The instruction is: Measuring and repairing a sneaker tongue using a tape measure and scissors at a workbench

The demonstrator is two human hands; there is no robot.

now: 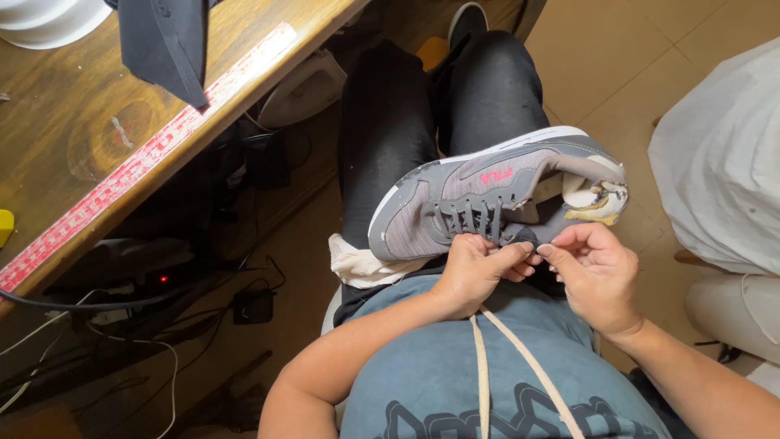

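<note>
Grey sneaker [487, 199] lies sideways on the lap, light, soft-sided, worn at the heel; left hand [475, 272] and right hand [597, 272] pinch its laces [471, 218], each grip clamped there

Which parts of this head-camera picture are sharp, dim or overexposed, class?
Head view: the grey sneaker and both hands, left hand and right hand, are sharp and evenly lit; under the wooden table lies deep shadow; the white cloth at right looks bright, nearly washed out.

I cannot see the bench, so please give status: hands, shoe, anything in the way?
Left hand and right hand both pinching at the laces. Grey sneaker on its side across the lap. Nothing in the way.
</note>
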